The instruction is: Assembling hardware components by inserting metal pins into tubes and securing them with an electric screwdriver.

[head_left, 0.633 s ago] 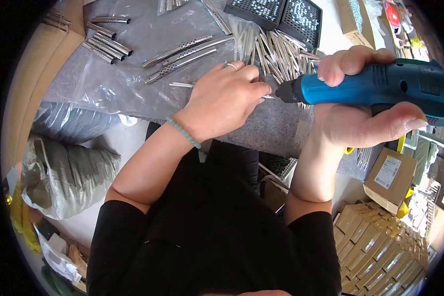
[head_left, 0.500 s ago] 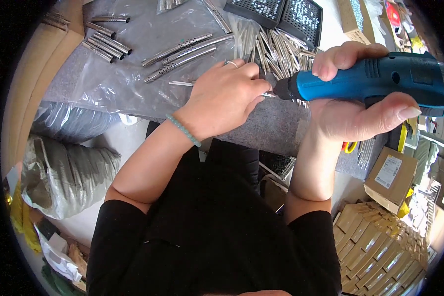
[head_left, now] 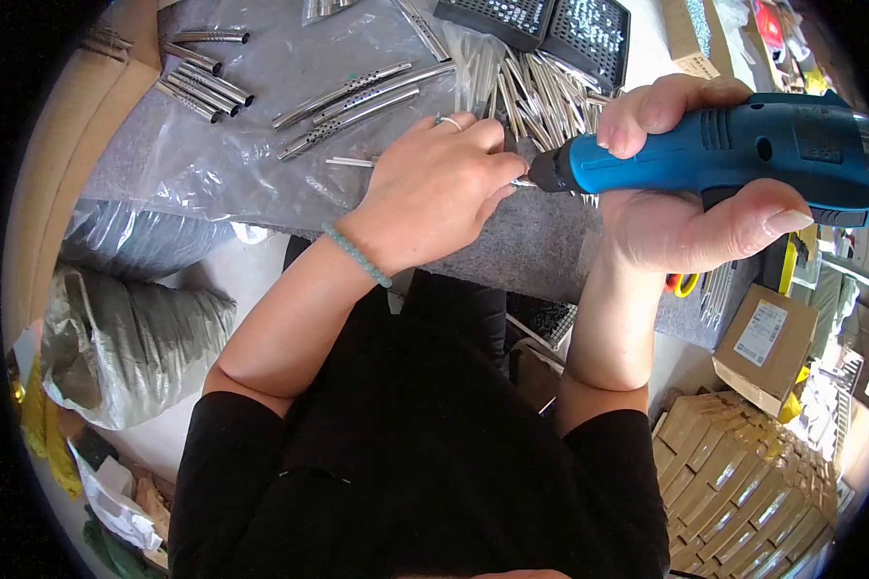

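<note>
My right hand (head_left: pixel 666 227) is wrapped round a blue cordless screwdriver (head_left: pixel 686 154), lying sideways with its black nose pointing left. The nose meets the fingertips of my left hand (head_left: pixel 444 179), which are pinched together over the grey mat. A thin metal tube (head_left: pixel 350 162) sticks out to the left from under that hand, which closes on it; the middle of the tube is hidden. Just beyond lie several perforated metal tubes (head_left: pixel 362 96) on clear plastic film. A heap of slim metal rods (head_left: pixel 541 92) spreads behind the screwdriver's nose.
Two black perforated trays (head_left: pixel 584 43) of small shiny parts stand at the back. More metal tubes (head_left: pixel 203 92) lie far left beside a cardboard box (head_left: pixel 87 145). Yellow-and-red handled scissors (head_left: pixel 686 286) are near the right forearm. Cartons (head_left: pixel 763 352) are stacked at the right.
The screwdriver and my right hand have shifted slightly left, bringing its nose closer against the left fingertips. My left hand stays almost in place, still pinching.
</note>
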`<state>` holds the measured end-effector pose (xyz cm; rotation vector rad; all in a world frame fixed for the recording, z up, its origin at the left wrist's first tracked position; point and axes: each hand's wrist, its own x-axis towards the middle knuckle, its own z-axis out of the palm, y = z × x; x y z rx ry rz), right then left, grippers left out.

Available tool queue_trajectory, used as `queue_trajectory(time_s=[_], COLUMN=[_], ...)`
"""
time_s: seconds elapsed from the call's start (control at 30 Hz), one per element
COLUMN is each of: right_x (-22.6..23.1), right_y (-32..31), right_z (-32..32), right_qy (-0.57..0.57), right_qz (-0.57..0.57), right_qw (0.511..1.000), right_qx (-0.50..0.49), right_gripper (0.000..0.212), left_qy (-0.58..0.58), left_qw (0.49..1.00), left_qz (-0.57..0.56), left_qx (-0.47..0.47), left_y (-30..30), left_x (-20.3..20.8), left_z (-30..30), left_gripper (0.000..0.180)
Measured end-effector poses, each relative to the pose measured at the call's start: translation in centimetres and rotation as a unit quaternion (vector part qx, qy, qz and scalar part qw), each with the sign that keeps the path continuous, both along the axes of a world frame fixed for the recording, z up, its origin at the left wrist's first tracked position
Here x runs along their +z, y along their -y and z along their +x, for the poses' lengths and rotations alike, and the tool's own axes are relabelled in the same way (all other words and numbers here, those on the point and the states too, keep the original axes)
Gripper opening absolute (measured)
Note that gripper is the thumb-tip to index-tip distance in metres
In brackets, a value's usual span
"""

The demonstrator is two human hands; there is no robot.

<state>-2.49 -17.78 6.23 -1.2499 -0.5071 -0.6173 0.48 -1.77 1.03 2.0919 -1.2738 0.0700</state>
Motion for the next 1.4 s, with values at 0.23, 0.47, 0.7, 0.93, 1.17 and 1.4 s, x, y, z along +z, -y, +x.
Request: queue_trajectory(time_s=[0.23, 0.47, 0.7, 0.93, 1.17, 1.4], right_x=[-0.3, -0.5, -0.2, -0.5, -0.4, -0.5], right_y=[-0.1, -0.3, 0.6, 0.3, 0.2, -0.1], right_z=[-0.2, -0.2, -0.2, 0.1, 0.4, 0.4], right_qy=[-0.003, 0.000, -0.002, 0.011, 0.014, 0.009], right_qz=[0.031, 0.040, -0.062, -0.016, -0.026, -0.016], right_qw=[0.999, 0.998, 0.998, 1.000, 1.000, 1.000], right_qx=[0.036, 0.047, -0.008, -0.003, -0.001, 0.008], right_gripper=[0.081, 0.082, 0.083, 0.079, 0.078, 0.079], left_qy=[-0.004, -0.006, -0.018, -0.003, -0.013, -0.006], left_qw=[1.000, 1.000, 1.000, 1.000, 1.000, 1.000], left_qz=[-0.016, -0.011, -0.004, 0.009, -0.007, -0.015], left_qx=[0.005, -0.003, 0.002, 0.014, 0.011, 0.011], left_y=[0.1, 0.0, 0.0, 0.1, 0.0, -0.1], left_x=[-0.1, 0.0, -0.2, 0.0, -0.2, -0.2], left_z=[-0.1, 0.0, 0.1, 0.0, 0.0, -0.1], left_gripper=[0.008, 0.010, 0.014, 0.014, 0.016, 0.016])
